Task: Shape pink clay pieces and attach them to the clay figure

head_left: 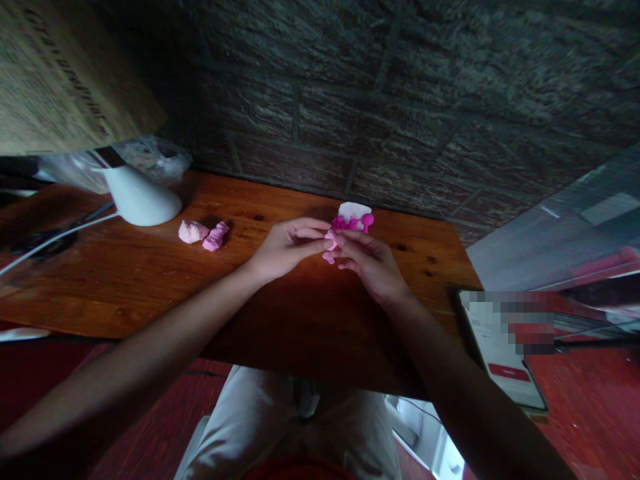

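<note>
A small soft pink lump, like modelling clay (331, 240), is pinched between the fingertips of both hands above the wooden table. My left hand (280, 250) grips it from the left with thumb and fingers. From the right, my right hand (373, 261) closes its thumb and fingers on the same lump. Just below the fingertips shows a smaller pink bit (328, 257); whether it joins the lump I cannot tell. Behind the hands lie bright magenta shaped pieces (353, 222), partly on a whitish flat piece (356, 209). Two more pink clay lumps (193, 231) (216, 237) rest to the left.
A white cone-shaped lamp base (145, 197) with a cable stands at the left, near a clear plastic bag (160, 160). The wooden table (280, 313) meets a dark stone-patterned wall (320, 120). At its right edge lies a tablet-like device (495, 347).
</note>
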Available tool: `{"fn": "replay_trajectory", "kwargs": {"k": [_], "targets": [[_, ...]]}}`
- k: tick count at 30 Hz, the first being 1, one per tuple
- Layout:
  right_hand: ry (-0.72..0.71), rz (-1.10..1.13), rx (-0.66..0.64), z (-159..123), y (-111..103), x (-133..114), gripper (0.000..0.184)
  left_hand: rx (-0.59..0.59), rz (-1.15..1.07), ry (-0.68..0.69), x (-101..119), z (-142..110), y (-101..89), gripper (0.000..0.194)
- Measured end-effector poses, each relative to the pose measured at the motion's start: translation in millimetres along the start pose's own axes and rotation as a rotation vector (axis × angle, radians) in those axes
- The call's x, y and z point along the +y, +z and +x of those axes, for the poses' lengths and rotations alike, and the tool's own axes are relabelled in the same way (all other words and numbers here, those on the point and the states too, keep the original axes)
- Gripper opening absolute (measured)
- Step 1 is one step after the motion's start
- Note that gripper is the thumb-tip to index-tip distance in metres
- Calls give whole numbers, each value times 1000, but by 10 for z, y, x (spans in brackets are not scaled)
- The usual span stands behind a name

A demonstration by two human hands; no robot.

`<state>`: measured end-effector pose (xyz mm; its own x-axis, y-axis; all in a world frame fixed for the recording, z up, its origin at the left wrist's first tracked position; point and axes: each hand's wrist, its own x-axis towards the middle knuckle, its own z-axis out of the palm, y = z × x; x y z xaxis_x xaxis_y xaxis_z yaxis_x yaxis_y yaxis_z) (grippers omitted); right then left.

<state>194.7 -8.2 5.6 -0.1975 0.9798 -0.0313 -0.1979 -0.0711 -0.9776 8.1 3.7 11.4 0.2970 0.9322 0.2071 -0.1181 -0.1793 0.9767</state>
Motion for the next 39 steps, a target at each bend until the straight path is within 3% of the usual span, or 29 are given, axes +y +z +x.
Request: {"fn": "replay_trajectory", "kwargs": {"k": [5, 18, 26, 31, 39], "targets": [[-29, 11, -4, -2, -17, 7, 41, -2, -49, -49, -27, 4, -17, 48], [-107, -101, 27, -31, -3, -25, 39, -40, -30, -4, -40, -2, -21, 51], [35, -25, -50, 9, -32, 42, 43, -4, 4, -7, -32, 5, -29, 41], [16, 13, -47, 10, -34, 54, 43, -15, 19, 50, -81, 5, -37, 54], [34, 27, -52, 5, -14, 69, 44, -32, 71, 74, -112, 10, -63, 53]]}}
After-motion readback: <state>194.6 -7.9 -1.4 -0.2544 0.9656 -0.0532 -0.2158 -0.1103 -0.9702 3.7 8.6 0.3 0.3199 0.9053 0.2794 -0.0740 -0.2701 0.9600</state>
